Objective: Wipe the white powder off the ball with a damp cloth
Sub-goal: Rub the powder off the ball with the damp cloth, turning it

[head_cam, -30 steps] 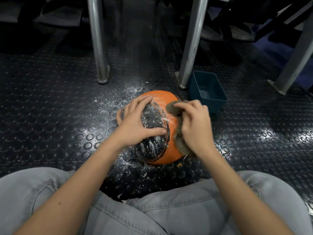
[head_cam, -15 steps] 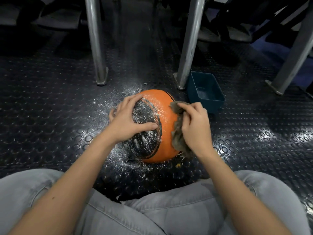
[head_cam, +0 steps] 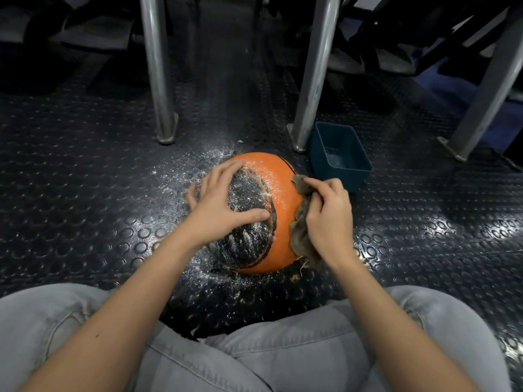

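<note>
An orange and black ball [head_cam: 278,193] rests on the dark studded floor in front of my knees. White powder streaks its black panel [head_cam: 249,241] under my thumb. My left hand [head_cam: 218,205] lies spread over the ball's left side, fingers over the top and thumb across the black panel, holding it steady. My right hand [head_cam: 328,219] grips a crumpled grey-brown cloth [head_cam: 301,230] and presses it against the ball's right side. The orange band between my hands looks mostly free of powder.
White powder [head_cam: 198,165] is scattered on the floor left of and under the ball. A small dark teal tub [head_cam: 339,157] stands just right of the ball. Metal legs [head_cam: 158,72] [head_cam: 314,72] [head_cam: 486,91] rise behind. My grey-trousered knees [head_cam: 283,349] fill the bottom.
My right hand has slid the cloth from the top of the ball down and outward along its right side. My left hand has kept its hold on the ball.
</note>
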